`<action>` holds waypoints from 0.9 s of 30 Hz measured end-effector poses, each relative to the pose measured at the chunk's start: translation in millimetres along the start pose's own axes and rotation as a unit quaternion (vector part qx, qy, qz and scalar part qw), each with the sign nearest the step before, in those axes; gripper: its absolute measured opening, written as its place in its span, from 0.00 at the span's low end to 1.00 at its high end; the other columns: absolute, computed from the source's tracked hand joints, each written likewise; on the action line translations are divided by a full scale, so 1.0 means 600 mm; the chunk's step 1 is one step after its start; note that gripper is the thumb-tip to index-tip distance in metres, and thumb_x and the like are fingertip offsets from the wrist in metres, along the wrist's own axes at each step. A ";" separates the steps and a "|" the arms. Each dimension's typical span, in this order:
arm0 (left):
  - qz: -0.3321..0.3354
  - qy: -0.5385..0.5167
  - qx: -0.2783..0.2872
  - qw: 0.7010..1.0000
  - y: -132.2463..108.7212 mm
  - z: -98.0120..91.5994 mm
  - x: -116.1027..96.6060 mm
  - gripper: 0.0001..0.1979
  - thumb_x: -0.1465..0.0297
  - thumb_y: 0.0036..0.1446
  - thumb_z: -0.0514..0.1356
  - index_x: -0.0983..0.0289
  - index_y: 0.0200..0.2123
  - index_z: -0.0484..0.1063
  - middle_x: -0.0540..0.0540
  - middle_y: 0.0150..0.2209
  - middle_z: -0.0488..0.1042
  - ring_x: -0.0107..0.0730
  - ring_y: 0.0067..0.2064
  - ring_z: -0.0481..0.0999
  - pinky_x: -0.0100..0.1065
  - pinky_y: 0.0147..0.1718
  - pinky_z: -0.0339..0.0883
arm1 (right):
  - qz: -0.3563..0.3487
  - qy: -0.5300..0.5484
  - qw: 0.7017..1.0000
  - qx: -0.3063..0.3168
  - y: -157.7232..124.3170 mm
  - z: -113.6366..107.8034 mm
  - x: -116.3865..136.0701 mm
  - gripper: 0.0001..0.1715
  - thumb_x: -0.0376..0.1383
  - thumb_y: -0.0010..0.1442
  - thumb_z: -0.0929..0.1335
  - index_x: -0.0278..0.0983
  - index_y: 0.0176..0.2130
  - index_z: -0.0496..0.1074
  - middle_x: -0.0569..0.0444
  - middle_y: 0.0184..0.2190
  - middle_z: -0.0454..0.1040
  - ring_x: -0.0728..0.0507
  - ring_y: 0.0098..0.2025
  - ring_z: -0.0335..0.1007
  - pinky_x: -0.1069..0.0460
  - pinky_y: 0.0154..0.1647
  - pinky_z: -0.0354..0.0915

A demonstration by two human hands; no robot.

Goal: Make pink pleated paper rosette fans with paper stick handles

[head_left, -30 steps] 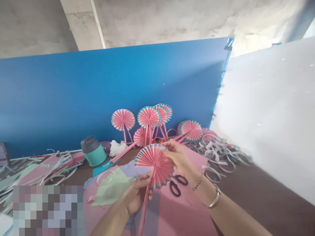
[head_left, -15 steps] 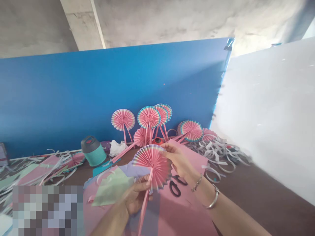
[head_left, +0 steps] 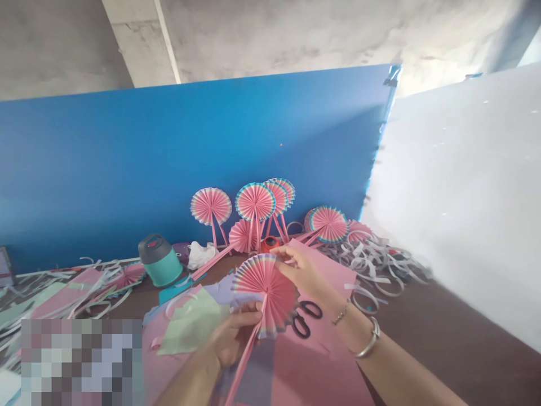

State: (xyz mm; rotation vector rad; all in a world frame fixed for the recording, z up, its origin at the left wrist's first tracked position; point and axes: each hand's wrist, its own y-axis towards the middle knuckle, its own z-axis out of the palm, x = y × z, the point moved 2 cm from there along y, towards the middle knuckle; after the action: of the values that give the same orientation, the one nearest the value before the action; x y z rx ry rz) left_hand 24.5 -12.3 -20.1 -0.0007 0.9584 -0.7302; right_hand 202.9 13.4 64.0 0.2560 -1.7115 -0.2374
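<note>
A round pleated pink paper fan with a pale, multicoloured rim is held over the table in front of me. My left hand grips it near the centre, where its long pink handle begins and slants down toward me. At the fan's upper right edge, my right hand has its fingers on the pleats. Dark-handled scissors lie just right of the fan on pink paper. Green paper sheets lie to the left of my left hand.
Finished-looking fans lean against the blue panel. A teal container stands at the left, near a red round object. White paper strips are heaped at the right, and more strips and paper lie at the far left.
The fan has shifted slightly right and down, its handle tilting more. Both hands have moved with it, and more of the scissors shows.
</note>
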 end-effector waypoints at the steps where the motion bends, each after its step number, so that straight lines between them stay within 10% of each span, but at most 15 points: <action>1: 0.006 -0.003 0.000 1.000 0.000 0.002 0.000 0.13 0.72 0.39 0.70 0.67 0.30 0.72 0.49 0.21 0.72 0.22 0.19 0.70 0.23 0.17 0.64 | -0.043 -0.037 0.998 -0.013 -0.002 0.002 0.001 0.12 0.33 0.53 0.67 0.41 0.40 0.73 0.52 0.38 0.73 0.43 0.41 0.69 0.47 0.43 0.63; 9: 0.065 -0.002 -0.036 0.997 0.005 0.001 -0.003 0.11 0.72 0.43 0.69 0.66 0.30 0.71 0.49 0.26 0.73 0.20 0.21 0.70 0.23 0.21 0.65 | -0.314 -0.295 0.902 -0.036 -0.043 0.037 0.027 0.15 0.28 0.55 0.64 0.40 0.43 0.67 0.45 0.53 0.62 0.36 0.55 0.57 0.38 0.54 0.58; 27: 0.103 0.111 -0.023 0.988 -0.007 0.036 -0.004 0.12 0.70 0.43 0.68 0.66 0.33 0.73 0.52 0.29 0.71 0.25 0.26 0.68 0.28 0.25 0.66 | -0.332 -0.335 0.880 -0.054 -0.065 0.067 0.015 0.05 0.29 0.59 0.64 0.38 0.36 0.67 0.47 0.52 0.64 0.39 0.54 0.58 0.42 0.51 0.59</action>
State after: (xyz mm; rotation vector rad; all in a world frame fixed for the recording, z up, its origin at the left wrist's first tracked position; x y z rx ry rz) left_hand 37.2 -20.9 -4.2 0.1400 1.1692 -0.5248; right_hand 163.5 -26.4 54.8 0.7446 -2.2287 -1.0249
